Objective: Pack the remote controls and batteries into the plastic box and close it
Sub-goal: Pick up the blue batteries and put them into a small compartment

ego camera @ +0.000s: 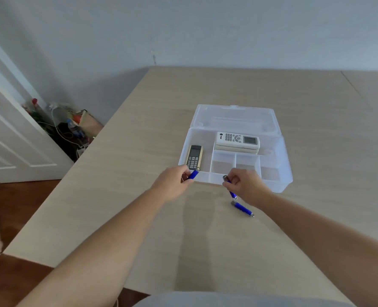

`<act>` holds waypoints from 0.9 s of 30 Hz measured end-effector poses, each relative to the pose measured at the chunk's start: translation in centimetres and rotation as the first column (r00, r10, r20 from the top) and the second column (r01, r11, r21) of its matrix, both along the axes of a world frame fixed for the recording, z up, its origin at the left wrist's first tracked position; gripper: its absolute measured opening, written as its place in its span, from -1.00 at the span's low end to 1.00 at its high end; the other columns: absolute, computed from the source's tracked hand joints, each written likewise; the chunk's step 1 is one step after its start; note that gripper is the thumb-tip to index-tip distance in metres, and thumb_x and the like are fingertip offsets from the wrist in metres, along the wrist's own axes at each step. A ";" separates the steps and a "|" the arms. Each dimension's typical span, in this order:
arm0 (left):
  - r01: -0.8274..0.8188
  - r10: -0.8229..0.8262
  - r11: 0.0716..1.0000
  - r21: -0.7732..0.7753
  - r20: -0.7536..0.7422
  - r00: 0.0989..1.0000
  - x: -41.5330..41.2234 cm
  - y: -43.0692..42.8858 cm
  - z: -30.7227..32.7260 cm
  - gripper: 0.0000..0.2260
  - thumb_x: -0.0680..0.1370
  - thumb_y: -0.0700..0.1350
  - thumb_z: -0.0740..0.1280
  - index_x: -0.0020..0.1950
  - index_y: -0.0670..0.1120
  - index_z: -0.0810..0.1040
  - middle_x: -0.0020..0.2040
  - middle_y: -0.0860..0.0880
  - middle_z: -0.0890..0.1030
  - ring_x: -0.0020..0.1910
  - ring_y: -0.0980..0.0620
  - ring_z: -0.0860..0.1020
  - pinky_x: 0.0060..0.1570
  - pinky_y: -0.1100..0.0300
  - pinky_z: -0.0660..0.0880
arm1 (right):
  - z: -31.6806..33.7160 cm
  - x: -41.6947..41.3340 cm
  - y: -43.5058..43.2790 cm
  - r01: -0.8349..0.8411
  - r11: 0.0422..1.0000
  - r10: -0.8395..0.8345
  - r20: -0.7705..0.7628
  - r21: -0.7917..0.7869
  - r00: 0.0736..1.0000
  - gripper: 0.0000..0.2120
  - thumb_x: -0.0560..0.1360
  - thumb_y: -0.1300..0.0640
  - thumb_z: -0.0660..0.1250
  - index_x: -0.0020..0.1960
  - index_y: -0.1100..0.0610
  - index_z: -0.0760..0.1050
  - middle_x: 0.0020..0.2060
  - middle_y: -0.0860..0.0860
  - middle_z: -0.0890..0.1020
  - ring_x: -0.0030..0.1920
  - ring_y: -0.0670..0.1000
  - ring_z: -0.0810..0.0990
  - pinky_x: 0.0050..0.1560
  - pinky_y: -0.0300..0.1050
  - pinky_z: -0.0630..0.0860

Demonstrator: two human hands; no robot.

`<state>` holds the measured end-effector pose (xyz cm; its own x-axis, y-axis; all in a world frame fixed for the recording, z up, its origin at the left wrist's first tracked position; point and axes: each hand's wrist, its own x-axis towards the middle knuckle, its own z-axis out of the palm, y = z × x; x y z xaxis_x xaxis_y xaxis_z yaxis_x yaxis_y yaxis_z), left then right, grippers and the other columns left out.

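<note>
A clear plastic box point(281, 173) lies open on the table, its lid point(234, 117) folded back. Inside, a white remote point(237, 139) lies on top of another remote in the back compartment, and a small black-and-gold remote point(194, 157) fills the left compartment. My left hand point(174, 185) grips a blue battery point(193, 174) at the box's front left corner. My right hand point(245, 185) pinches another blue battery point(232, 193) just in front of the box's front wall. A third blue battery point(243, 208) lies loose on the table below my right hand.
The small front compartments point(245, 162) of the box hold nothing. The wooden table point(139, 151) has its left edge beside a white door point(10, 138). Clutter and cables point(68, 127) sit on the floor in the corner.
</note>
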<state>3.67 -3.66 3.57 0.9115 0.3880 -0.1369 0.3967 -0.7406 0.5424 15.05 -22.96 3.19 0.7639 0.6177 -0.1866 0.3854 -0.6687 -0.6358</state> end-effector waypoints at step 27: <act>0.046 -0.047 0.862 -0.504 0.011 0.999 16.7 -8.7 1.6 -0.69 0.51 -0.31 0.28 0.13 0.03 0.35 0.01 -0.15 0.57 -0.23 -0.04 0.61 -0.26 0.22 0.60 | 2.5 13.5 -5.8 -0.039 0.903 0.041 -0.004 -0.427 0.999 -0.96 0.36 0.24 0.41 -0.27 0.17 0.58 -0.28 -0.01 0.57 -0.18 0.02 0.53 -0.36 -0.25 0.37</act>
<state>20.33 -12.33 5.16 0.9263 0.2231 -0.3037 0.3698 -0.3835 0.8462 28.54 -28.77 5.74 0.7420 0.5093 -0.4359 0.4195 -0.8599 -0.2907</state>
